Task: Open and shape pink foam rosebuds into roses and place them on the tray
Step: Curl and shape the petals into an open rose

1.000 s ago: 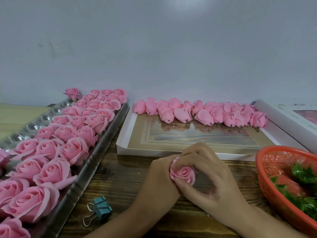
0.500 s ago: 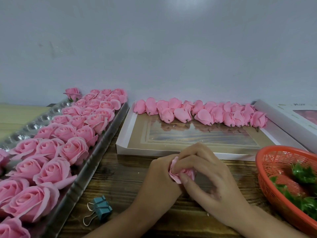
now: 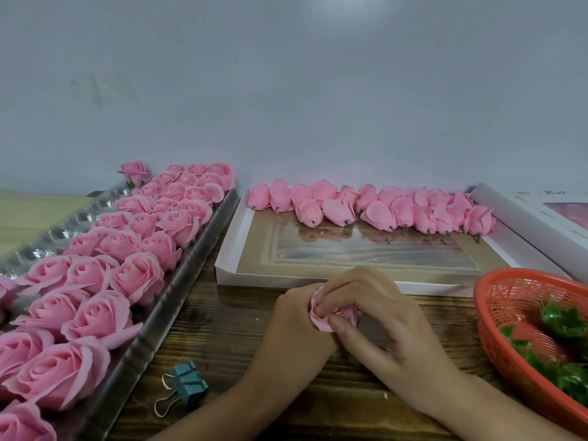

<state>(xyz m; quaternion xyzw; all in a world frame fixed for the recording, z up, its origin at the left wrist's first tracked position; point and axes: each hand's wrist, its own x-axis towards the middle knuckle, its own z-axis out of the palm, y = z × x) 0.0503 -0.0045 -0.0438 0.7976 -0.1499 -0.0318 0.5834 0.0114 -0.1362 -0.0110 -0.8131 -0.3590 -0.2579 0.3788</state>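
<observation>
Pink foam rosebud sits between both hands, low over the wooden table and just in front of the white box lid. Left hand cups it from the left, fingers curled round its base. Right hand pinches an outer petal between thumb and forefinger. Petals look partly spread, soft and creased; shaping is judged unfinished. Stem direction is hidden by fingers. Tray lies to the left of the hands, with the left hand nearer it, so placing should go leftward. Opened roses fill it in rows. Closed buds line the lid's far edge.
</observation>
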